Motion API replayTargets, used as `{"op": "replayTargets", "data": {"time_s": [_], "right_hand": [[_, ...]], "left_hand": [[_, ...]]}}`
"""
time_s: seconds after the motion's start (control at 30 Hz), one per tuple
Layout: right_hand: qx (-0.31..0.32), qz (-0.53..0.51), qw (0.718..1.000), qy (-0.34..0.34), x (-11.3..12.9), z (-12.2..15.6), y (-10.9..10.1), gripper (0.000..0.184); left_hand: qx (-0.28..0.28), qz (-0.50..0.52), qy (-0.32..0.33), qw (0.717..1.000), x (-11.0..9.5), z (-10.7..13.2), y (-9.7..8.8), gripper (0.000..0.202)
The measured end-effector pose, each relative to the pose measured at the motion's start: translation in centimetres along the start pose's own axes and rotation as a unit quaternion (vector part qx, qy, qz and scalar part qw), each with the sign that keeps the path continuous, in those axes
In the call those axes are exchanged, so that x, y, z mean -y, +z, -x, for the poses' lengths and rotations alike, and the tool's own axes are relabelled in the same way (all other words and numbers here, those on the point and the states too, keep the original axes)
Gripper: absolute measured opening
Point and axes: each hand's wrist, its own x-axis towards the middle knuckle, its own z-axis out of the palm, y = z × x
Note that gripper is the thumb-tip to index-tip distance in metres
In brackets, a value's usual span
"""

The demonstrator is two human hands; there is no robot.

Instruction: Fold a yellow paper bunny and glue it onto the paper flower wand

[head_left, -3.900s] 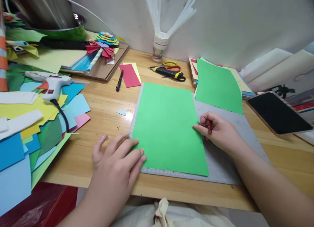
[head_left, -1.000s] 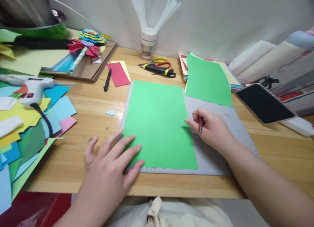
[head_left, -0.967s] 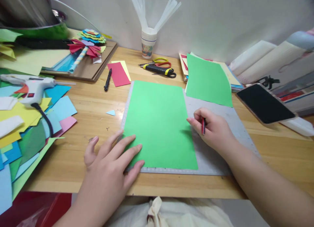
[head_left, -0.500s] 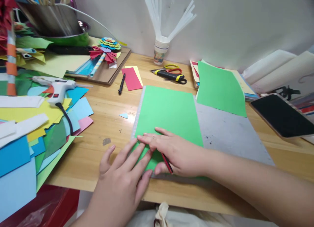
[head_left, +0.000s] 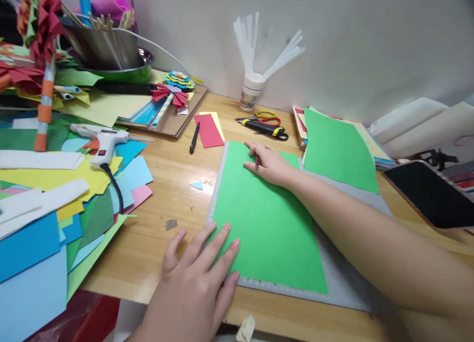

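Observation:
A green sheet of paper lies on a grey cutting mat with ruler marks along its edges. My left hand rests flat with fingers spread on the sheet's near left corner and the mat's edge. Toward the far end of the sheet, my right hand lies on the paper with a red-and-black pencil tucked in its fingers. Most of the pencil is hidden by the hand.
Coloured paper and a glue gun cover the left. A black pen, red card, cutter, scissors and cup of white sticks stand behind. More green paper and a tablet are right.
My right hand has moved away from beside my left hand to the far part of the sheet, still with the pencil. My left hand stays at the near left corner. The view has shifted slightly.

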Motion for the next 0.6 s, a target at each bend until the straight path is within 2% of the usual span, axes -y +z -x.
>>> {"op": "replayTargets", "data": {"time_s": [0.23, 0.43, 0.6], "right_hand": [[-0.083, -0.042, 0.994, 0.047, -0.5, -4.3, 0.4, 0.033], [-0.091, -0.027, 0.990, 0.101, 0.4, -5.7, 0.5, 0.034], [-0.084, 0.007, 0.988, 0.131, 1.4, -6.0, -0.5, 0.033]], "left_hand": [[-0.001, -0.005, 0.006, 1.000, 0.0, 0.0, 0.1, 0.027], [-0.001, -0.003, 0.006, 1.000, 0.0, 0.1, 0.2, 0.028], [0.002, -0.008, 0.006, 1.000, 0.1, 0.1, 0.2, 0.029]]}}
